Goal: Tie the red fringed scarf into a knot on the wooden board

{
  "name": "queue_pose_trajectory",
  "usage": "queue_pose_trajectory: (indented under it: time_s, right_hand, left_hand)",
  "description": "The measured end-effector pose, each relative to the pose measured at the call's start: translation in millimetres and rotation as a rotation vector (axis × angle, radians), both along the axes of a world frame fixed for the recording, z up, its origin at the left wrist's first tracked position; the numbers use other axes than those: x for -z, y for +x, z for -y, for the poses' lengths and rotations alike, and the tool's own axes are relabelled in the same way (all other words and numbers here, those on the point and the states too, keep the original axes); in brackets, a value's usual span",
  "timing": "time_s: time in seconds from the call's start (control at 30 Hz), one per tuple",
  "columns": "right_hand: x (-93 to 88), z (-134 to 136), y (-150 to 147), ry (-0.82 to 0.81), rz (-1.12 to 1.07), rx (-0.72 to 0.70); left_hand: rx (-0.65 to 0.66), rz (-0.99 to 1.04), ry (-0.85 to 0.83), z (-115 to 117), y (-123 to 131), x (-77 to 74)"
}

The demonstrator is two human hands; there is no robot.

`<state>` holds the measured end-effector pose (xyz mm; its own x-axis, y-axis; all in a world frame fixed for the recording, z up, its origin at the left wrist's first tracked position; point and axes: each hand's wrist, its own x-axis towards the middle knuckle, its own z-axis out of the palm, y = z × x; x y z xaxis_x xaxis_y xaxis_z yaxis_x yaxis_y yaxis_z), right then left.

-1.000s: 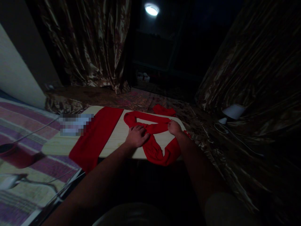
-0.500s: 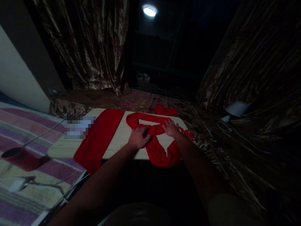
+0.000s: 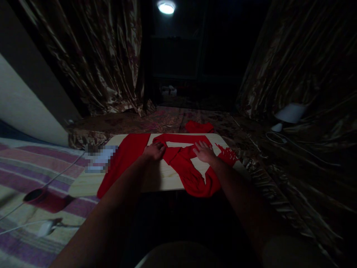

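Note:
A long red scarf [image 3: 192,178] with a fringed end lies in bends and loops across a light wooden board [image 3: 164,178]. At the scarf's left bend, my left hand [image 3: 155,150] rests palm down with its fingers over the fabric. My right hand [image 3: 204,151] lies flat on the middle strip of the scarf, fingers spread. The fringe [image 3: 227,152] shows to the right of that hand. A wide, flat red cloth band [image 3: 125,156] crosses the board on the left; my left forearm covers part of it.
Beyond the board's far edge lies more red fabric [image 3: 199,127]. A small white lamp [image 3: 291,112] with a cord stands at the right. On the striped bedding [image 3: 16,163] at left are a red cylindrical object [image 3: 48,200] and a white plug [image 3: 46,227]. Patterned curtains [image 3: 111,67] hang behind.
My left hand has slid left and away from me, from the scarf's middle to its left bend. My right hand stays on the middle strip. The view has shifted slightly.

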<state>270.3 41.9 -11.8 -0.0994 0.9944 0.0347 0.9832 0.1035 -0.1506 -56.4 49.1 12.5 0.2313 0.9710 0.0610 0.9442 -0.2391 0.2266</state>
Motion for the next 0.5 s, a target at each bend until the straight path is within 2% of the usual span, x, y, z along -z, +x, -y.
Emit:
queue_pose_trajectory:
  time_s: [0.23, 0.5]
  right_hand:
    - [-0.1, 0.9, 0.3, 0.023, -0.016, -0.002]
    - [-5.7, 4.0, -0.1, -0.021, -0.016, -0.017]
  left_hand:
    - [0.003, 0.008, 0.085, 3.4, 8.7, 0.4]
    - [-0.192, -0.048, -0.114, -13.0, 11.4, 13.0]
